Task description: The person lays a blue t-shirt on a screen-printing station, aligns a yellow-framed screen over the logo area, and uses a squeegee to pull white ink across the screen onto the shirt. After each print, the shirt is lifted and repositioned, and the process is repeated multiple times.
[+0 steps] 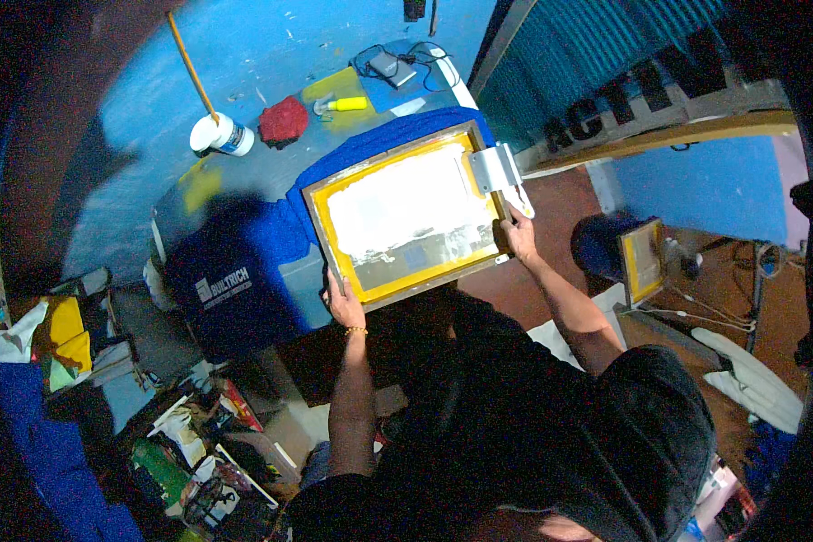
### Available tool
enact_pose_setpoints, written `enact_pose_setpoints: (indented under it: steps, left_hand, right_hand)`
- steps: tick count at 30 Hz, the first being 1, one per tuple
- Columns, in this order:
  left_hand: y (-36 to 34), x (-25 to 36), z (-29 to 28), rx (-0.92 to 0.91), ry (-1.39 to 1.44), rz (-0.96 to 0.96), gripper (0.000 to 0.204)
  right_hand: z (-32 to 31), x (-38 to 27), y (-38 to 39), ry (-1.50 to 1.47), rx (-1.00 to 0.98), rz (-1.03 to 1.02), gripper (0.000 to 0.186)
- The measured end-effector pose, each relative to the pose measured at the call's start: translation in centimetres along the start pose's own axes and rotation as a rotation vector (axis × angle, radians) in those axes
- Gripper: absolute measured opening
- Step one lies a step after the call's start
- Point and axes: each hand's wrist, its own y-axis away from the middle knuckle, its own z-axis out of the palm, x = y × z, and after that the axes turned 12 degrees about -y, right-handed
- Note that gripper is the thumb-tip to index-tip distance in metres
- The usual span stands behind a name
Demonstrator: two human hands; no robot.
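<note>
Between my two hands is a wooden-framed printing screen [406, 287], tilted, with a yellow border round its mesh. White ink [397, 203] covers most of the mesh; the strip nearest me is thinner and patchy. My left hand [345, 304] grips the frame's near left corner, thumb on top. On the right side, my right hand [518, 237] closes round the frame's edge, just below a grey metal clamp-like piece [494, 169]. Blue cloth [379, 134] shows behind the frame, and a dark blue shirt [275, 239] with a white print lies to its left.
Behind the frame, the table [244, 176] bears a white tub [223, 135] with a stick in it, a red cloth [283, 121], a yellow item [348, 104] and a grey device [391, 69] with cables. Another framed screen [641, 262] stands at right. Clutter [208, 461] fills the lower left.
</note>
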Motion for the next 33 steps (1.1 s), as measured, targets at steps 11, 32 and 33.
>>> enact_pose_setpoints:
  steps: [11,32,33]
  left_hand:
    - [-0.6,1.0,-1.2,-0.008,0.019,0.061,0.055]
    - [-1.4,2.3,-2.9,0.028,-0.053,0.09,0.056]
    - [-1.4,2.5,-3.0,0.011,-0.047,0.066,0.056]
  right_hand:
    - [-0.7,0.8,-0.2,-0.033,0.001,-0.007,0.057]
    - [-0.6,-1.6,0.1,-0.059,-0.017,0.022,0.062]
    - [-0.7,-1.2,0.0,-0.075,-0.022,0.024,0.062]
